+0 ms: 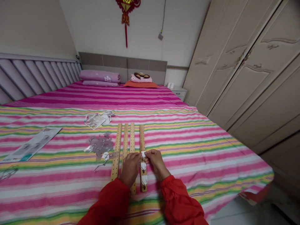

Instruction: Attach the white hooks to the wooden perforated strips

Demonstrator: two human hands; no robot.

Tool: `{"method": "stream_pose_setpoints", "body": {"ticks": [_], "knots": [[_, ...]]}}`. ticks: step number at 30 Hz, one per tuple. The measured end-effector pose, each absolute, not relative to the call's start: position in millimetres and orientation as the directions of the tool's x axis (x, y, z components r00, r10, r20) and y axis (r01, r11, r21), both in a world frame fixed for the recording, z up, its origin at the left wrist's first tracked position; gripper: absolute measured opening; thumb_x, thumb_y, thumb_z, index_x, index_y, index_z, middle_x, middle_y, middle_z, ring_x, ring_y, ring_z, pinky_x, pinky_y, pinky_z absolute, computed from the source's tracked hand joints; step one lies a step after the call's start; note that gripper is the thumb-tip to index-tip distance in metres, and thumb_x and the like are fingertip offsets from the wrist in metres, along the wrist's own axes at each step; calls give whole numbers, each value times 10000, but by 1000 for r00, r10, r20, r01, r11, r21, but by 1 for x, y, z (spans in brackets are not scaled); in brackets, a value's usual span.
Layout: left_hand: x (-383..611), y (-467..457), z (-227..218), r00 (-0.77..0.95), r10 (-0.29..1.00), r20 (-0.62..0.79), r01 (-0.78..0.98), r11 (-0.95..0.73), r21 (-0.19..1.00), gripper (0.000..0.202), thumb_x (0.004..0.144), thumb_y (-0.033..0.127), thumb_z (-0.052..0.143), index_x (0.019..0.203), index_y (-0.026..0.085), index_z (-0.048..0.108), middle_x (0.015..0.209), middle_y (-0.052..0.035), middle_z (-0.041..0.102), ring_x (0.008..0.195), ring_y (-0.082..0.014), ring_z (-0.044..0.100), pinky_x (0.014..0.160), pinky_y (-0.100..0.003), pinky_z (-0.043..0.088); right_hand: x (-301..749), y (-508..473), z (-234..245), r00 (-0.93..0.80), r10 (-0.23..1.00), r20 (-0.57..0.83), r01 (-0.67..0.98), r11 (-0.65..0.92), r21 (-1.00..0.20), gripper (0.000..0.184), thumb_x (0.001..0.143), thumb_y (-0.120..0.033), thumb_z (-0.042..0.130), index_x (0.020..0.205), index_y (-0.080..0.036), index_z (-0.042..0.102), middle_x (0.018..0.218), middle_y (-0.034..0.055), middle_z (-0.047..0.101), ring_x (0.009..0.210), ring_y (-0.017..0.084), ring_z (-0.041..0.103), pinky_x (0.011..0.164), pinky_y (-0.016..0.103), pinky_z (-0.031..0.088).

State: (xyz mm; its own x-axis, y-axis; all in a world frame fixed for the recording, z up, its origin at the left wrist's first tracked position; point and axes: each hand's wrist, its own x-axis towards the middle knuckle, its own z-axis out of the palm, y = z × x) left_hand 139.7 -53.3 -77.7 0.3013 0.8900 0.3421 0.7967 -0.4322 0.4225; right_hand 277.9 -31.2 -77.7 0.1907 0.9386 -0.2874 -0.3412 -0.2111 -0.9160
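Observation:
A white stick-on hook (143,154) sits on the rightmost perforated wooden strip (142,137), between the fingertips of both hands. My right hand (156,161) pinches its right side, thumb and finger closed. From the left, my left hand (131,168) reaches over the neighbouring strips, its curled fingers closed at the hook's left edge. Nearer me on the same strip are a second white hook (143,166) and a third white hook (144,180), in line. Three more perforated wooden strips lie to the left, among them a strip (116,147); my left hand partly hides them.
Left of the strips lie a pile of small clear pieces (100,145), a loose white hook (106,156) and clear packets (95,120). Farther left is a long package (35,143). A striped cloth (201,156) covers the bed; a wardrobe (234,62) stands at right.

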Motion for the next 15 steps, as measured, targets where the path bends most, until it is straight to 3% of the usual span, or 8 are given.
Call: {"method": "stream_pose_setpoints", "body": {"ticks": [15], "knots": [[145,-57,-73,273,909,316,831,-388,399,341,898,218,438,1198,251,597,1119,-58,662,1043,-231,532,865,-383,385,277,-33,-72,195,922,-335,-384,-242,-891,193,538,-185,752,503,-156,565,381,-9,584,319,105,512,324,196,427]]}}
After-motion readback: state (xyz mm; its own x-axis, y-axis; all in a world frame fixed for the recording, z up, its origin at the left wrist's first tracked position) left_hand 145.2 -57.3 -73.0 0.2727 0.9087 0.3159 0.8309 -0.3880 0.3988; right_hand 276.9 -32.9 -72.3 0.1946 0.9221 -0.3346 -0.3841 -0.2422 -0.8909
